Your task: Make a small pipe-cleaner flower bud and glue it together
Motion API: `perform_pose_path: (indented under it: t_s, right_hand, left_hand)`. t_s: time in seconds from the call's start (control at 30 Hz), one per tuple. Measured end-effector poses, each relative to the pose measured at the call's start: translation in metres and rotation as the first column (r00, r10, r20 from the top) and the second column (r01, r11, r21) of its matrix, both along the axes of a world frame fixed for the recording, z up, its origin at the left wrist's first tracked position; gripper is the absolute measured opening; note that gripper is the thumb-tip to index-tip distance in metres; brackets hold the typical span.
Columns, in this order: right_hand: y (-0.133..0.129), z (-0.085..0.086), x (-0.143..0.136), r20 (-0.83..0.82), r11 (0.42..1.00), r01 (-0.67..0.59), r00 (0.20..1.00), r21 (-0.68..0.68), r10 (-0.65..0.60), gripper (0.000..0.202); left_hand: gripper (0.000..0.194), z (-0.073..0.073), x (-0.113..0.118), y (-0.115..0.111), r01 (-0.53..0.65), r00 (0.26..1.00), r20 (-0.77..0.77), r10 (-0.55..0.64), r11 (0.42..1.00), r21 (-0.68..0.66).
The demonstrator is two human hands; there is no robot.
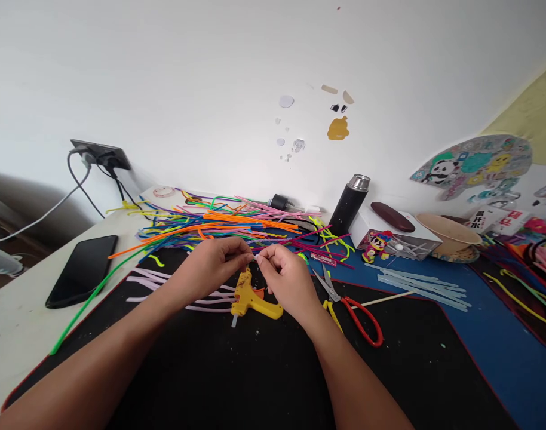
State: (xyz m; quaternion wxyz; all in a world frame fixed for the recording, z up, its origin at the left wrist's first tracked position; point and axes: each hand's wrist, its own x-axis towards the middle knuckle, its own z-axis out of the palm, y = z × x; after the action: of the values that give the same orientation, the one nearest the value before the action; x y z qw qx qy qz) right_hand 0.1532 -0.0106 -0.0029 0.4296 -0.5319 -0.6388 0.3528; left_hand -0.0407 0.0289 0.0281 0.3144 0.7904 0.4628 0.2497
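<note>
My left hand (215, 264) and my right hand (290, 283) meet fingertip to fingertip above the mat, both in a pinch. A tiny pale bit shows between the fingertips, too small to name. Just below them a yellow hot glue gun (254, 303) lies on its side, a clear glue stick (234, 321) poking from its back end. Lilac pipe cleaners (143, 282) are spread beneath my left hand and the glue gun. To the right of my right hand rest scissors (376, 335) with red handles, their blades apart.
Behind my hands lies a heap of coloured pipe cleaners (228, 220). A black phone (82, 270) sits at left. Along the wall and right side are a black thermos (348, 206), a tissue box (407, 239), a small clown-like figure (376, 248) and spare glue sticks (423, 286).
</note>
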Motion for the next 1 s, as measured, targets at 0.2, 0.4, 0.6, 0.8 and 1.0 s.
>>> perform_pose_path:
  t_s: [0.2,0.4,0.6,0.8,1.0]
  right_hand:
    - [-0.001,0.003,0.001,0.074,0.999,-0.028,0.997,0.02,0.026,0.015]
    - [-0.001,0.002,0.0,0.226,0.997,-0.037,0.974,0.067,0.021,0.013]
    - [0.001,-0.003,-0.001,0.113,0.998,-0.006,0.994,0.056,0.0,0.013]
    - [0.003,-0.002,0.001,-0.039,1.0,-0.002,0.999,0.018,0.003,0.02]
    - [0.002,-0.002,0.001,-0.149,1.0,-0.007,0.989,-0.007,0.005,0.02]
  left_hand:
    - [0.028,-0.001,0.0,-0.001,0.003,0.993,-0.116,0.01,0.993,0.118]
    - [0.025,-0.006,0.0,0.002,0.133,0.944,-0.329,0.008,0.906,0.403]
    - [0.027,-0.005,-0.002,0.003,0.063,0.968,-0.251,0.011,0.956,0.285]
    - [0.031,0.002,0.002,-0.003,0.008,0.998,-0.055,-0.003,0.996,0.085]
    - [0.031,0.003,0.005,-0.005,0.08,0.996,0.04,-0.079,0.996,-0.039]
